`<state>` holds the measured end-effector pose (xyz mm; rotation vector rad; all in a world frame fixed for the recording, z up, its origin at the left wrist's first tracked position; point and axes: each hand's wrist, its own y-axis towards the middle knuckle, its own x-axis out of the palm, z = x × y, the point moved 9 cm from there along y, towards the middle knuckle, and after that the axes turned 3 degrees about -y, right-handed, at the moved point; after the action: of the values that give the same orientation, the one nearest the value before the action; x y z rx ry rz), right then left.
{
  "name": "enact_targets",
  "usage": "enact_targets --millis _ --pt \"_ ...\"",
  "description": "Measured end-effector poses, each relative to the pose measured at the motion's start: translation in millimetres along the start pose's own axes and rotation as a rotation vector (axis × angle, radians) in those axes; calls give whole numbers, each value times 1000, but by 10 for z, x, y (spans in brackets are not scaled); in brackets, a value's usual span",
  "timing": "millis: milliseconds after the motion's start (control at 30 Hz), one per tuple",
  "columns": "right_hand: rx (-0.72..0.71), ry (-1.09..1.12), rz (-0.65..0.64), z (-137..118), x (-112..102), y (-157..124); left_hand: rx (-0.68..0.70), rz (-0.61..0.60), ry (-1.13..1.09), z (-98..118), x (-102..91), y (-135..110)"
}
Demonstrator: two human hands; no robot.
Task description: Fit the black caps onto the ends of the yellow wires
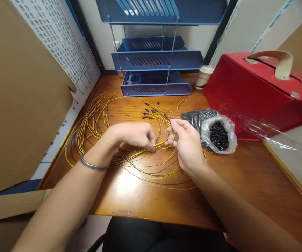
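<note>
Yellow and black wires (88, 119) lie in loose coils across the wooden table, left of centre. My left hand (139, 135) is closed, its fingertips pinching the bundle near its right end. Just right of it, my right hand (184, 140) pinches a wire near its tip, with a small black sleeve (166, 116) at the fingertips. Several wire ends with black sleeves (148, 112) fan out beyond my hands. Beside my right hand, an open clear plastic bag (231, 124) holds many small black sleeves (218, 135).
A blue tiered tray rack (156, 89) stands at the back, with a paper cup (204, 77) to its right. The red box (250, 94) with a beige handle takes up the right rear. Cardboard (22, 105) rises along the left side. Clear plastic film (268, 131) lies at right.
</note>
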<state>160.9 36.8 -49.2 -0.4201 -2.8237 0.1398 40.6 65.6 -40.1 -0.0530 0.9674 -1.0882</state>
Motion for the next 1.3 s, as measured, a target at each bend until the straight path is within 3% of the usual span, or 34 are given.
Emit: enact_targets --millis 500,1300 --pt "-155 -128 -74 -151 99 -77 81 -98 -248 107 25 -47" --pt "-127 -147 -50 -164 71 -61 59 -55 -234 65 -19 -33"
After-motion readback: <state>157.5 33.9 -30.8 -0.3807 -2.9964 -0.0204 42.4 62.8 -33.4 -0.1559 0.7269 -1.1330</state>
